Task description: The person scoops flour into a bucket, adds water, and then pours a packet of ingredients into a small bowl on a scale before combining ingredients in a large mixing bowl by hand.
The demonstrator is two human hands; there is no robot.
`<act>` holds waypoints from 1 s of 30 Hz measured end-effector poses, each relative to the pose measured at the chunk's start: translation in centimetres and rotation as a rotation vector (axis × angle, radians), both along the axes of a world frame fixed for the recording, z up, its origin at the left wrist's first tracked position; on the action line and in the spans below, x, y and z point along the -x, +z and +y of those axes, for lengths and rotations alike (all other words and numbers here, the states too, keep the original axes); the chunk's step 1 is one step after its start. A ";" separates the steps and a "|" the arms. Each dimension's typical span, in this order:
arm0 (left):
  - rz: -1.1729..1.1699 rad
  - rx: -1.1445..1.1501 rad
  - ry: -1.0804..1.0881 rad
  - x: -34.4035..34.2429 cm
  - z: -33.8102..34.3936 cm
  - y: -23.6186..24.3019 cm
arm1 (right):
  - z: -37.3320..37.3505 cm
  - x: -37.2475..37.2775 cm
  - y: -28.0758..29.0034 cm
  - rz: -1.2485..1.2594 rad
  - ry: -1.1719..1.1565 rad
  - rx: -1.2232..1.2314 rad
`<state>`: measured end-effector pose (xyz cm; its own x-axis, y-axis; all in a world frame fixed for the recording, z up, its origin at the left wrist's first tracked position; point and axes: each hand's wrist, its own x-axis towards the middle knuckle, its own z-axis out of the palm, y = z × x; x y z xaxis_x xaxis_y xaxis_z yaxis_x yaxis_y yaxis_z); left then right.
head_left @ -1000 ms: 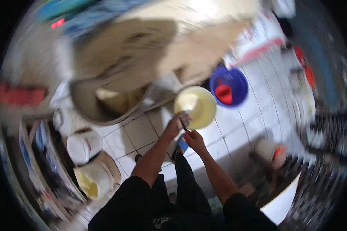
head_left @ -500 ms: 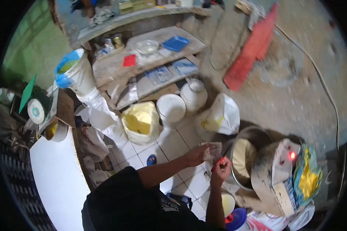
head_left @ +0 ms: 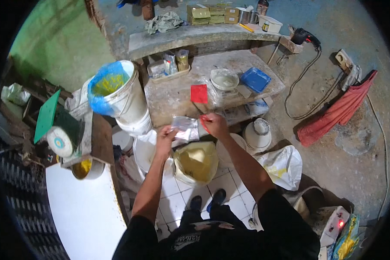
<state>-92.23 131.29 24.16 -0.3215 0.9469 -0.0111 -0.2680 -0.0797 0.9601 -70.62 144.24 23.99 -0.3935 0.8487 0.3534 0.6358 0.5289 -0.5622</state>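
Observation:
My left hand [head_left: 165, 135] grips a small clear plastic bag [head_left: 185, 128] by its edge. Across from it, my right hand [head_left: 215, 125] holds the bag's other side together with a small red thing [head_left: 203, 121], maybe a spoon or scoop. Both hands are raised in front of a low dusty work shelf [head_left: 173, 96]. Straight below them an open sack of yellow powder [head_left: 196, 163] stands on the tiled floor. On the shelf lie a red square piece [head_left: 199, 93], a round white bowl on a scale [head_left: 224, 80] and a blue tray [head_left: 255, 79].
A white bucket lined with a blue bag [head_left: 115, 92] stands at left, beside a dial scale [head_left: 60, 140] on a wooden box. A white lidded pail [head_left: 257, 134], a white sack [head_left: 283, 164], a red cloth [head_left: 338, 113], a power drill [head_left: 305, 37] and a white board [head_left: 83, 213] surround me.
The view has swung round from a mixing bowl area to the shelf. My hands still hold the small bag, now lifted over the yellow powder sack.

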 end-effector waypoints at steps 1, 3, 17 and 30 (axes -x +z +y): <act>0.038 -0.017 0.050 3.0 0.8 -1.3 | 1.8 3.2 -0.2 -0.028 -0.027 0.067; 0.028 -0.002 0.142 4.4 3.3 -1.8 | 5.3 7.2 -0.7 -0.105 -0.056 0.124; 0.461 0.254 0.312 11.5 21.2 -5.8 | 26.5 -5.2 -0.6 -0.240 -0.353 -0.196; 0.684 -0.043 0.445 2.4 14.7 0.3 | 25.7 -12.1 0.9 0.253 -0.386 0.364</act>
<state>-94.58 146.00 24.42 -0.5899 0.7239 0.3578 0.4421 -0.0813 0.8933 -58.51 169.93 24.92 0.0268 0.9981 0.0547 0.5667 0.0299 -0.8234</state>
